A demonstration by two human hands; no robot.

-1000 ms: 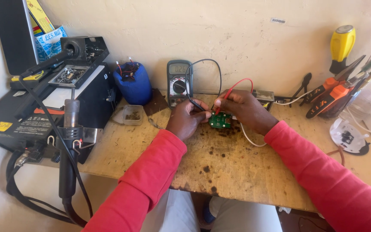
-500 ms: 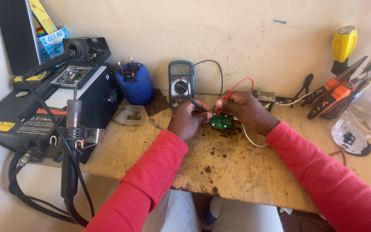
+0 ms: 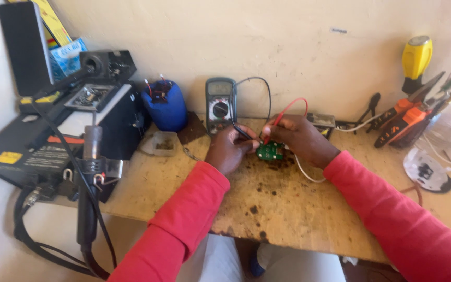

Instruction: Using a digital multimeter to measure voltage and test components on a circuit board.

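Note:
A small green circuit board (image 3: 270,152) lies on the stained wooden bench (image 3: 288,203). My left hand (image 3: 229,148) pinches a black test probe whose tip rests at the board's left edge. My right hand (image 3: 299,138) pinches a red test probe, its tip at the board's top. Black and red leads arc back to a grey multimeter (image 3: 221,104) that stands against the wall behind the board. Both sleeves are red.
A black rework station (image 3: 74,125) with a hot-air wand (image 3: 88,188) hanging off its front fills the left. A blue jug (image 3: 165,106) and a small clear box (image 3: 162,143) sit beside it. Orange-handled pliers (image 3: 405,119), a yellow screwdriver (image 3: 416,55) and a white round dish (image 3: 426,169) lie right.
Both hands stay on the probes at the board. The view has shifted slightly; no object has moved.

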